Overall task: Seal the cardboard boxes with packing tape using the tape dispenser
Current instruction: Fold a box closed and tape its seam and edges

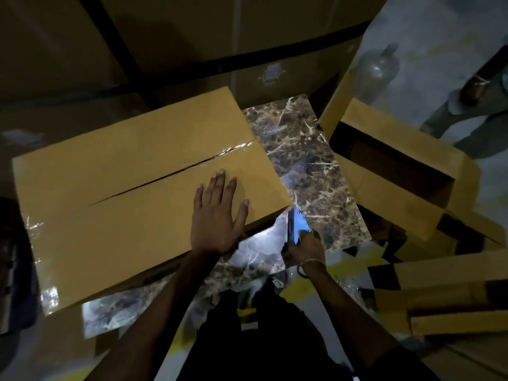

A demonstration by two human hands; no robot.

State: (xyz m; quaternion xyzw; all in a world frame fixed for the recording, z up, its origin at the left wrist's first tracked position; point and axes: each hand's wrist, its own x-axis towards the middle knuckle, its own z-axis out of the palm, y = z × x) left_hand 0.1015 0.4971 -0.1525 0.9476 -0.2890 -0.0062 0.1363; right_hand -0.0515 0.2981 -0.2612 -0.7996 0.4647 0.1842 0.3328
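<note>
- We see a big closed cardboard box (pixel 132 193) lying on a marble table (pixel 308 166). It looks large but not too heavy to us, and its flat top is stiff, so we think pressing on it keeps it from sliding on the smooth stone
- The line (pixel 154 184) where the two top flaps meet runs across the middle. It gapes a little in the middle, and shiny tape (pixel 236 148) shows only at the far end, so we think the box is not fully shut yet. The flaps may bend down if we push too hard right beside the gap
- Another cardboard box (pixel 398 171) sits to the right with its flaps open. It looks floppy at the flaps, so we think it is best held by its sides
- Our left hand (pixel 217 213) lies flat on the box top near the front edge, fingers spread wide, pressing down and not grabbing anything
- Our right hand (pixel 305 248) wraps around the handle of the blue tape dispenser (pixel 295 229), just beside the box's near right corner. It is small, hard and light, and we think its cutting edge is sharp, so the handle is the safe place to hold
</note>
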